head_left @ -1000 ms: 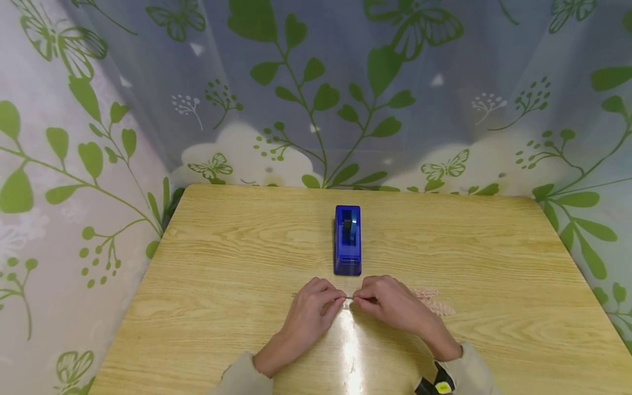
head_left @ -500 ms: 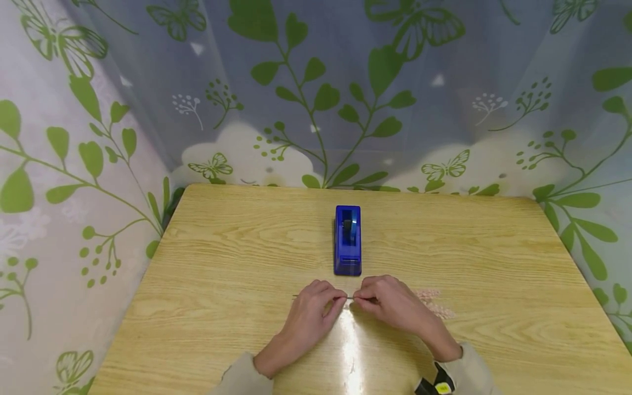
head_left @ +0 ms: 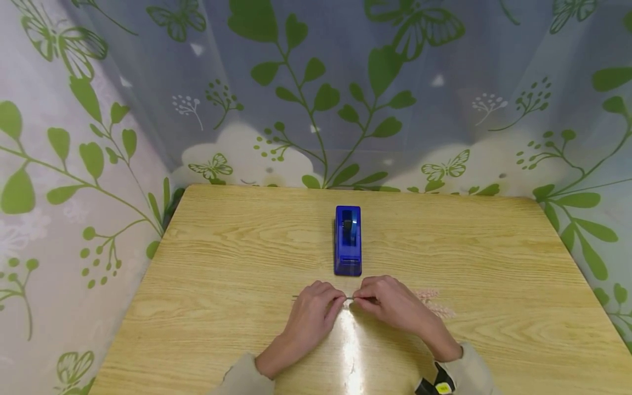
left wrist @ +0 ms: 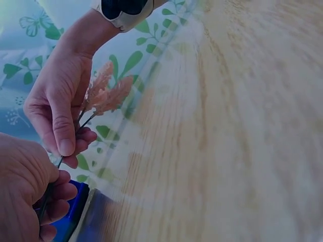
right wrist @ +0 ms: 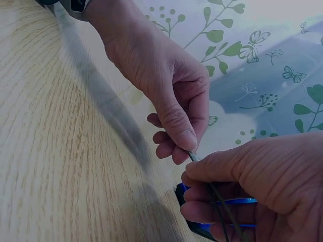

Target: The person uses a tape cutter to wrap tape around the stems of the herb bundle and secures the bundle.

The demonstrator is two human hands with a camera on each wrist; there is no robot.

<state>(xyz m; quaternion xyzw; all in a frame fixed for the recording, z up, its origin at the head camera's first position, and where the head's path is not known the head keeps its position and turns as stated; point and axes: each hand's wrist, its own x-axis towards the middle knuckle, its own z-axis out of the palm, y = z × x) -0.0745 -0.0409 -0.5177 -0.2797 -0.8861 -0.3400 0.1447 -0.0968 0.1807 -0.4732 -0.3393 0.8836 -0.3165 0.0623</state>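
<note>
Above the table's middle, my left hand [head_left: 310, 311] and right hand [head_left: 392, 304] hold the thin dark stem of a flower sprig [left wrist: 113, 96] with pink, fluffy heads. Thumb and fingertips of each hand pinch the stem [head_left: 349, 298], with a short bare stretch between them. Its tail end pokes out left of the left hand. The pink heads lie beyond the right hand, partly hidden by it in the head view. Two dark stems run through the right fingers in the right wrist view. Just past the fingertips stands a blue oblong device [head_left: 348, 241] with a dark top window.
The wooden table [head_left: 222, 247] reaches back to a curtain [head_left: 207, 109] printed with green leaves and butterflies, which also hangs along both sides. The blue device stands close behind the hands. A bright light reflection lies on the wood between the forearms.
</note>
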